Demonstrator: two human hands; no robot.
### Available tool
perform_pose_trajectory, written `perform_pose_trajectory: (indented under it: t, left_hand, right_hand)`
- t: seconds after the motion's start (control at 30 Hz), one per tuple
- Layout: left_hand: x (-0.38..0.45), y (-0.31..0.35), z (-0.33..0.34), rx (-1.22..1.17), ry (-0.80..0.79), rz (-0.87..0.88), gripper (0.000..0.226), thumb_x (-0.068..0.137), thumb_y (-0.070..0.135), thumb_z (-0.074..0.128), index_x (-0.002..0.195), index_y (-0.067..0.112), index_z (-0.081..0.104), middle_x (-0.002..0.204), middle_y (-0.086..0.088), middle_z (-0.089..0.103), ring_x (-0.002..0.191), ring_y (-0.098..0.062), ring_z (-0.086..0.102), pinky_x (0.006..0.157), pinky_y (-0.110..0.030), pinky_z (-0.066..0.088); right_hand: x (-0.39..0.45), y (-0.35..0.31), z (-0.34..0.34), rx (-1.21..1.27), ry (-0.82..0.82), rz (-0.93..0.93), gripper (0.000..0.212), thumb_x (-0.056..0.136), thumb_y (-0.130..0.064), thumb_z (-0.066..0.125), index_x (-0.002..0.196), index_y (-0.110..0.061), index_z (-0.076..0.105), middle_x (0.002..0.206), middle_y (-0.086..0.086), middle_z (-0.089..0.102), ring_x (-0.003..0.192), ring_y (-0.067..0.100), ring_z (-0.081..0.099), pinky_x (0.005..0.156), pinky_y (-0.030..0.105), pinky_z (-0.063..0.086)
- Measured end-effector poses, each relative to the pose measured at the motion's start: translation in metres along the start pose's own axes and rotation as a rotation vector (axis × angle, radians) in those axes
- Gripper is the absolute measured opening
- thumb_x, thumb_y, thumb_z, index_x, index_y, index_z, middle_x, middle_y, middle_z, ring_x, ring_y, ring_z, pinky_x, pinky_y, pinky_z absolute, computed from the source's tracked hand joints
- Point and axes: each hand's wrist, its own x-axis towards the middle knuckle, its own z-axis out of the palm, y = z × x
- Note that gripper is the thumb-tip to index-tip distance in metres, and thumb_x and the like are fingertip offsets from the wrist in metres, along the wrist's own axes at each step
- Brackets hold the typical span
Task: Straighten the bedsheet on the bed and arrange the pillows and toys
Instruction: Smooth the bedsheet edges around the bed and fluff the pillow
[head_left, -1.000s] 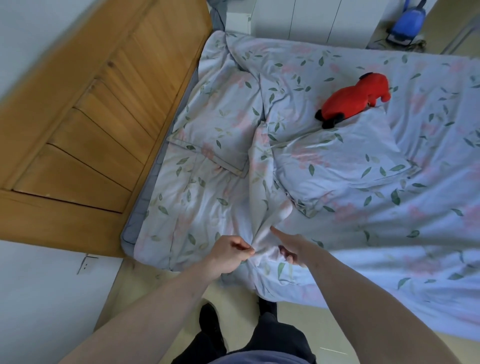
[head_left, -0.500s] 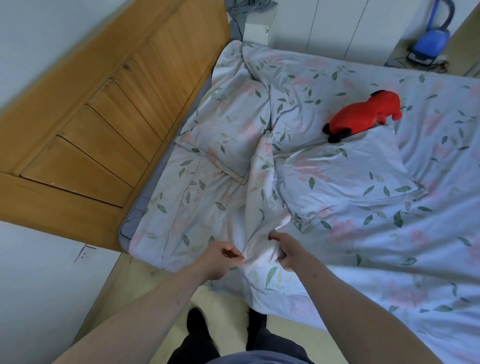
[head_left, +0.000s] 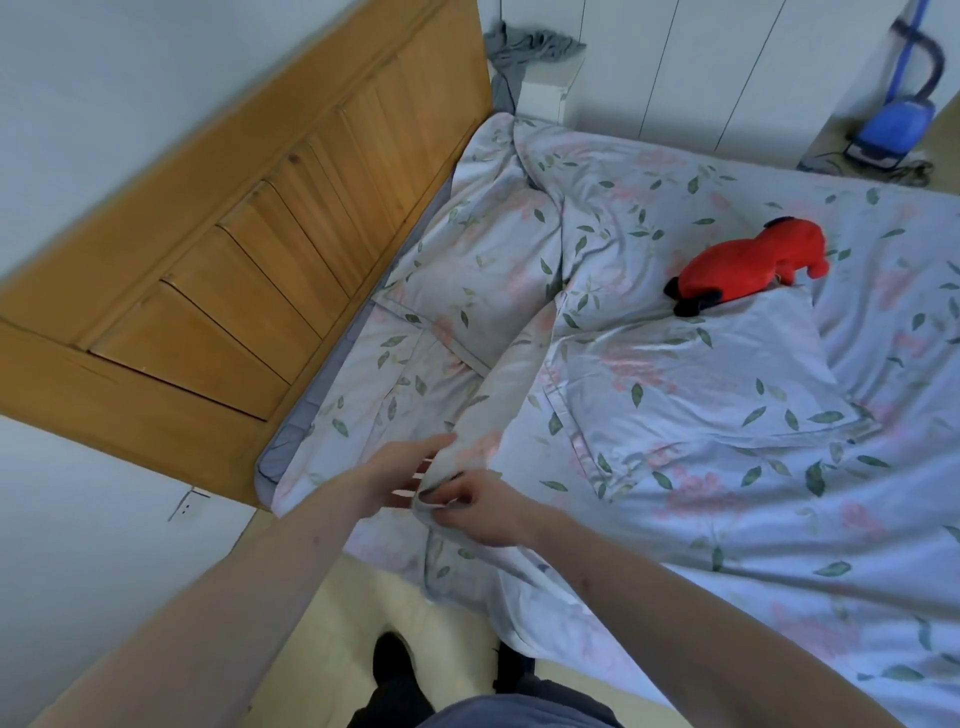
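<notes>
the person stands at the side of the bed (head_left: 779, 597), near its head end, with both hands close together at one spot on the bedsheet (head_left: 727, 519). the right hand (head_left: 488, 512) is pinched shut on a raised ridge of the sheet near the bed's edge; the left hand (head_left: 397, 480) lies against the same ridge with its fingers spread, and whether it actually grips the cloth cannot be told. the ridge runs from the hands up the bed toward the wooden headboard (head_left: 249, 249), so the hold looks chosen to draw this slack out over the side. the sheet is thin, soft cotton-like cloth, pale blue with green leaves and pink blooms, creased in many places and hanging loose over the edge. two pillows in matching fabric lie on it: one pillow (head_left: 478, 280) close to the headboard, flat and slightly skewed; the other pillow (head_left: 691, 384) lower down, plump and square. a red plush toy (head_left: 748, 265), rounded, with dark ends, rests on the far corner of the second pillow. judgement: straightening is in hand; pillows and toy are not yet arranged. the cloth should slide easily but may drag the near pillow.
</notes>
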Motion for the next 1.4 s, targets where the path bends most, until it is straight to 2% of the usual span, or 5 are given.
perform_pose_trajectory:
  t: [0.13,0.53,0.8,1.0,1.4]
  left_hand:
    - [0.013,0.004,0.004,0.323,0.103,0.078,0.024,0.081,0.027,0.084,0.100,0.018,0.073,0.102,-0.005,0.073,0.093,-0.018,0.069,0.070,-0.028,0.056]
    - [0.035,-0.034,-0.014,0.007,0.285,0.096,0.025,0.095,0.033,0.044,0.092,0.017,0.062,0.097,-0.014,0.059,0.088,-0.024,0.053,0.079,-0.038,0.042]
    - [0.004,-0.009,-0.007,-0.227,0.121,0.079,0.078,0.060,0.070,0.084,0.113,0.015,0.069,0.110,-0.008,0.074,0.101,-0.029,0.072,0.094,-0.046,0.058]
    - [0.007,-0.030,-0.026,-0.113,0.222,0.079,0.047,0.071,0.004,0.076,0.114,0.010,0.057,0.124,-0.011,0.062,0.099,-0.028,0.064,0.085,-0.046,0.057]
    - [0.011,-0.071,-0.037,-0.134,0.034,0.003,0.033,0.098,0.018,0.066,0.119,-0.006,0.067,0.106,-0.017,0.068,0.092,-0.026,0.067,0.076,-0.032,0.057]
  right_hand:
    - [-0.002,0.011,0.007,-0.025,-0.072,-0.011,0.041,0.091,-0.026,0.061,0.129,-0.039,0.065,0.139,-0.011,0.058,0.120,0.010,0.056,0.105,0.026,0.043]
    - [0.009,0.054,-0.032,0.678,0.364,0.392,0.042,0.095,-0.022,0.065,0.134,-0.014,0.054,0.103,0.006,0.063,0.084,0.020,0.057,0.068,0.033,0.049]
    - [0.026,0.015,-0.002,0.213,0.007,0.199,0.058,0.073,-0.026,0.087,0.126,-0.023,0.064,0.110,-0.007,0.069,0.095,0.011,0.067,0.088,0.026,0.055]
    - [0.021,0.013,0.039,-0.025,0.157,0.049,0.026,0.079,-0.044,0.073,0.104,-0.036,0.074,0.100,-0.010,0.064,0.082,0.005,0.058,0.075,0.024,0.047]
    - [0.027,0.027,0.114,0.217,0.200,0.136,0.023,0.090,-0.041,0.056,0.082,-0.024,0.071,0.066,-0.010,0.060,0.056,0.007,0.047,0.060,0.029,0.040]
